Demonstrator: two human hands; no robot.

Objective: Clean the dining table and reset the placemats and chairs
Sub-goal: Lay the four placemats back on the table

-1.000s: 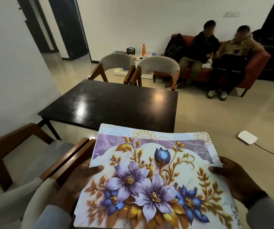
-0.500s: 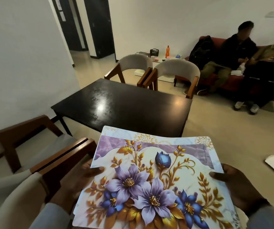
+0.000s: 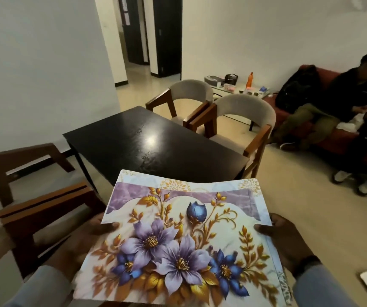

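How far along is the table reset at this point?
Done, apparently: the table top is bare and glossy. In hand: both the left hand and right hand hold a floral placemat, possibly a stack. Left: no mat laid yet, and the far chairs stand pulled out.

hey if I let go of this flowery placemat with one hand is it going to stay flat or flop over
Probably flop. The placemat already bows along its far edge though the left hand and right hand each hold a side, so it looks thin and flexible. It seems light. Its glossy print may be slippery on the shiny table.
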